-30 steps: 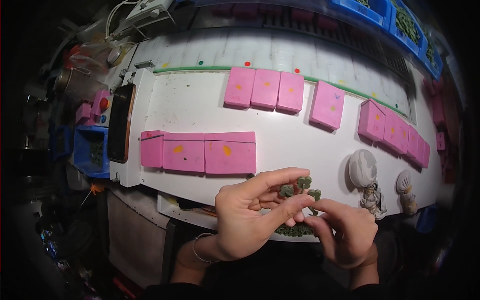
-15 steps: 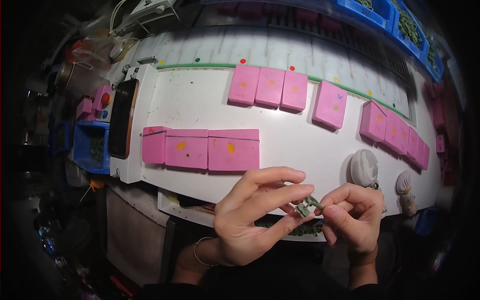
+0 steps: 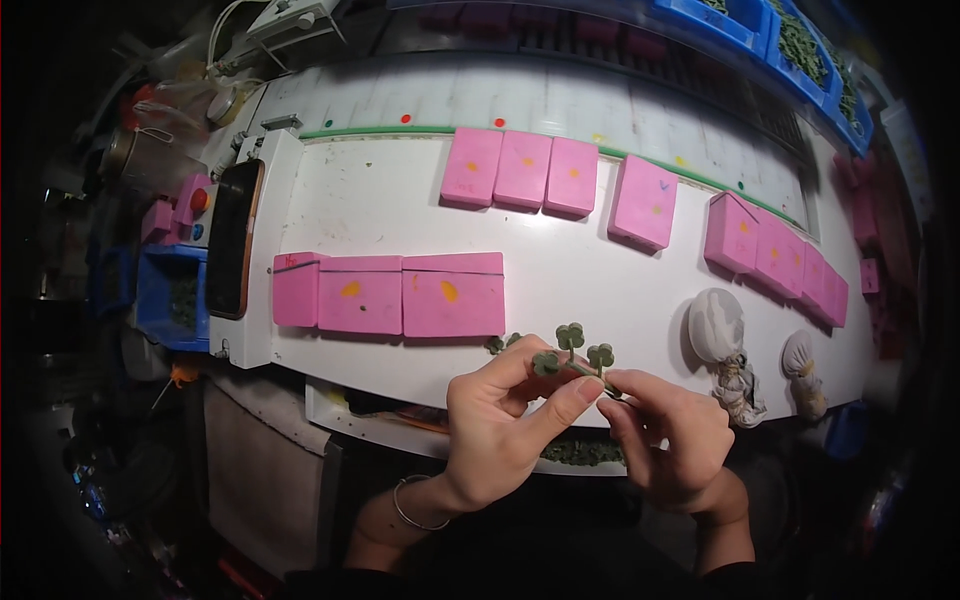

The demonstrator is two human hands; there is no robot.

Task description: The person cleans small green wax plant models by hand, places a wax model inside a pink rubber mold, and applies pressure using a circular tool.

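Close above the table's near edge, both hands hold a small green branched piece [image 3: 572,337] with several clover-shaped heads on thin stems. My left hand [image 3: 500,430] pinches it between thumb and fingers, with the heads standing up past the thumb tip. The fingertips of my right hand [image 3: 675,430] grip its stem end from the right. Behind the left knuckles shows another bit of the same green [image 3: 495,345]; whether it lies on the table or is held, I cannot tell. More green pieces [image 3: 583,452] lie just below the hands at the table edge, partly hidden.
Pink blocks stand on the white table [image 3: 380,210]: a banded row [image 3: 360,295] at left, others [image 3: 520,170] along the green strip, and more [image 3: 765,245] at right. Two tied whitish pouches [image 3: 716,325] sit near my right hand. Blue bins [image 3: 800,50] are at far right, a phone [image 3: 235,240] left.
The green piece has turned so its heads point up in view, and both hands have shifted around it. The coloured dots on the pale surface behind the strip have moved left.
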